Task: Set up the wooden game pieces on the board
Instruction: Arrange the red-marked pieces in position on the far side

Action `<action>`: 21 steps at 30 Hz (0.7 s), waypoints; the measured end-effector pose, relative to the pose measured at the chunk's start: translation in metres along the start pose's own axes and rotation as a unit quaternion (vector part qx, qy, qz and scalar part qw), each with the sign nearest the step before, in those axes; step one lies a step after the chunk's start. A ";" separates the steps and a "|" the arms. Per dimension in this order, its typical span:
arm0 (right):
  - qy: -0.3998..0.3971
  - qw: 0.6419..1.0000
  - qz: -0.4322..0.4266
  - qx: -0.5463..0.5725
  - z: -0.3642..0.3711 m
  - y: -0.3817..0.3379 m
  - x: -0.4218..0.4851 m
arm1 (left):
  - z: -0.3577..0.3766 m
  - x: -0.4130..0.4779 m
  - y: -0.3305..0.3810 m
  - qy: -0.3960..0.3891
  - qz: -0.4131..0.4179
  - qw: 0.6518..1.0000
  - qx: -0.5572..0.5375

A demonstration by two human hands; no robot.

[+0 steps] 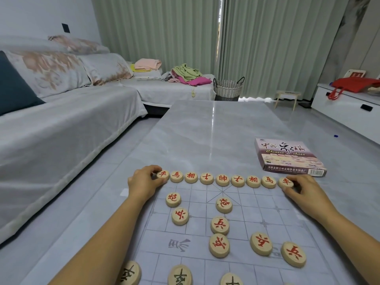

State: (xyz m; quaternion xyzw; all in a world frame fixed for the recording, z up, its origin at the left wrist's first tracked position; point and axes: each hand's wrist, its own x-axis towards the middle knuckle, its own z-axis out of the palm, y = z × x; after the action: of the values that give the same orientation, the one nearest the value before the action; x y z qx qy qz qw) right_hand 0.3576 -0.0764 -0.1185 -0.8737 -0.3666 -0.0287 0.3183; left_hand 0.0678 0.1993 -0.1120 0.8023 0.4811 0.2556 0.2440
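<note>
1. Closest to me: three black-lettered pieces at the worktop's near edge, sitting on the board.
2. These wooden discs look light, stiff and smooth, and probably slide on that thin sheet. I'd pinch them by the rim.
3. Count: nine in the red back row, plus seven loose red pieces nearer in.
4. Left hand pinches the left end disc, and right hand pinches the right end disc.
5. The box sits by the worktop's right edge.
</note>
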 end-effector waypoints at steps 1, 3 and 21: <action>-0.002 1.000 0.002 -0.003 0.000 0.000 0.000 | 0.001 0.000 0.001 0.004 -0.002 1.000 0.006; -0.005 1.000 0.005 -0.007 0.000 -0.001 0.000 | 0.001 0.000 0.002 0.009 -0.005 1.000 0.011; 0.033 0.985 0.081 0.151 -0.011 -0.008 -0.005 | -0.053 -0.043 0.016 -0.043 -0.032 0.989 -0.137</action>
State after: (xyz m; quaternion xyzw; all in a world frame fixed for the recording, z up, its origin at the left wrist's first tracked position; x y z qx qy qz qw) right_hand 0.3509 -0.0818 -0.1073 -0.8408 -0.2841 0.0240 0.4602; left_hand 0.0270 0.1618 -0.0696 0.7559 0.4560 0.2761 0.3802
